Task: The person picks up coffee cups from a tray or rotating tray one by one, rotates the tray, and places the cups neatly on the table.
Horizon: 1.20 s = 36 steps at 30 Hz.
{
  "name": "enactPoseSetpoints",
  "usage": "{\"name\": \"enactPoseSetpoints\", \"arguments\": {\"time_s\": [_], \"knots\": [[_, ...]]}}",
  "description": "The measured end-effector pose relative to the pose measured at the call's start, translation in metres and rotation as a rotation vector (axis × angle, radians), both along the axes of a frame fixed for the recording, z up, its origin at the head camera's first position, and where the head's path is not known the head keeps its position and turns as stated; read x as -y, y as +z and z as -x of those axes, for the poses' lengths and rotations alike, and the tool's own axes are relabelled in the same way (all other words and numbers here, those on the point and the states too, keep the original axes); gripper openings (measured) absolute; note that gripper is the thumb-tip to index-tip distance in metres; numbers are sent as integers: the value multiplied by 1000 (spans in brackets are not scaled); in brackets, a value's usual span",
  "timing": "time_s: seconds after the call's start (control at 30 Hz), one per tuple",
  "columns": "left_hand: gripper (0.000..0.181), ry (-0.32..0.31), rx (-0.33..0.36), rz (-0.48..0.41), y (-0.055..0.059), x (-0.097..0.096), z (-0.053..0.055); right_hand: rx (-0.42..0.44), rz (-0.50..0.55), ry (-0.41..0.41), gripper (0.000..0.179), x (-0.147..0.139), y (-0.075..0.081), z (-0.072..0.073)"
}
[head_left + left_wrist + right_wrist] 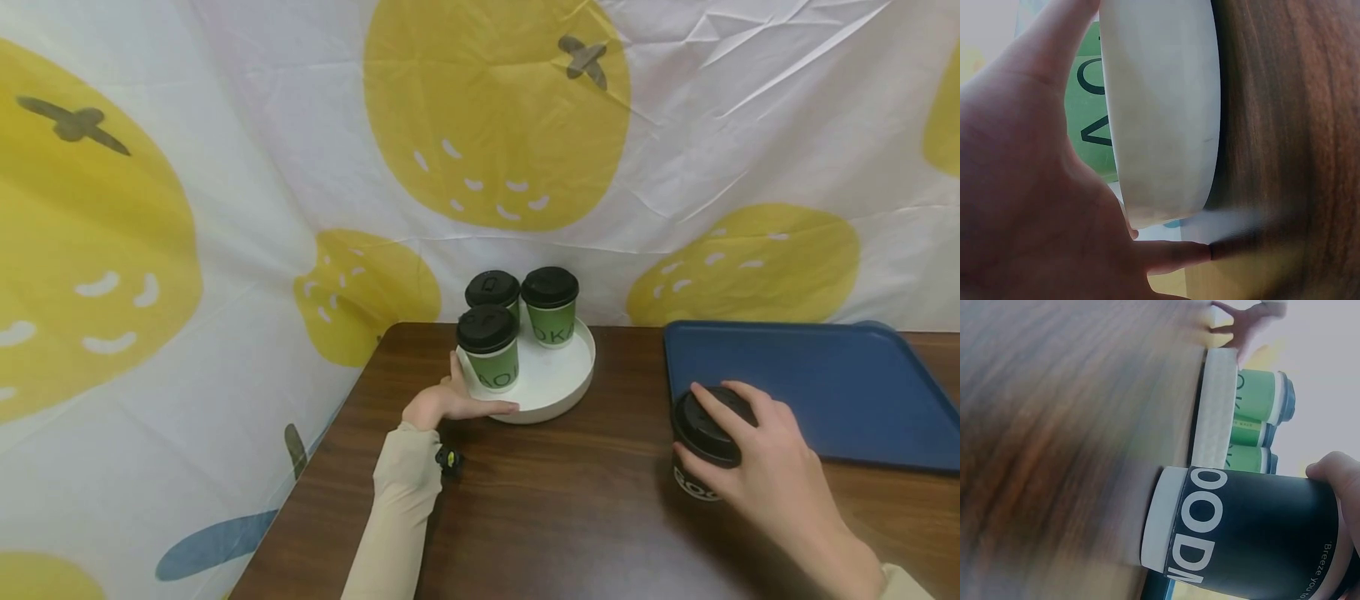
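Observation:
My right hand (780, 467) grips a black paper cup (1254, 531) with white lettering from above, fingers and thumb around its black lid (708, 427). The cup is upright, its base close over the wooden table in front of the blue tray. At the left, my left hand (450, 402) spreads its straight fingers and thumb against the near left side of a round white tray (558, 407). Three green paper cups with black lids stand on this tray: a front one (495, 367), a right one (552, 321) and a back one (492, 287), partly hidden behind the front cup.
A blue rectangular tray (817, 375) lies at the right, against the back of the brown wooden table (570, 517). Behind and to the left hangs a white cloth (262, 208) printed with yellow fruit. A small black item (450, 461) sits at the left wrist.

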State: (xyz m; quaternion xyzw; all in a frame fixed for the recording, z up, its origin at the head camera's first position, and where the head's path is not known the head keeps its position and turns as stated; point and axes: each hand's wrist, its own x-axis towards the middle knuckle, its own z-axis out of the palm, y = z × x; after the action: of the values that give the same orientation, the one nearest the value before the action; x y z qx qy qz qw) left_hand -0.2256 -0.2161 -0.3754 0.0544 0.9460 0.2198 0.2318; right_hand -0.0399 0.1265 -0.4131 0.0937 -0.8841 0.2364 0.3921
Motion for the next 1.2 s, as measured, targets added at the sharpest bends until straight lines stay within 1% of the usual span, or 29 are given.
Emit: {"name": "enactPoseSetpoints", "arguments": {"time_s": [0.07,0.13,0.3,0.4,0.6,0.73,0.87,1.0,1.1,1.2], "knots": [[142,0,-2,4,0,0,0,1,0,-1,63,0,0,0],[142,1,-1,3,0,0,0,2,2,-4,65,-1,0,0],[142,-1,-2,5,2,-1,-1,-16,3,-11,82,-1,1,-1],[142,-1,-3,7,2,0,-1,-28,-4,-18,86,-1,1,-1],[141,-3,-1,23,1,0,-1,-28,-10,-25,87,-4,0,-2],[141,-2,2,16,1,-1,0,-16,-7,-27,87,-6,0,-4],[141,-3,3,15,1,-1,0,-1,-1,-26,80,-9,-1,-6],[139,-14,8,12,-1,-1,1,7,1,-29,78,-11,-1,-6],[139,-13,9,1,-1,-1,1,3,1,-29,83,-12,0,-6],[139,-4,4,-5,-1,0,1,-1,4,-30,84,-13,0,-7]]}}
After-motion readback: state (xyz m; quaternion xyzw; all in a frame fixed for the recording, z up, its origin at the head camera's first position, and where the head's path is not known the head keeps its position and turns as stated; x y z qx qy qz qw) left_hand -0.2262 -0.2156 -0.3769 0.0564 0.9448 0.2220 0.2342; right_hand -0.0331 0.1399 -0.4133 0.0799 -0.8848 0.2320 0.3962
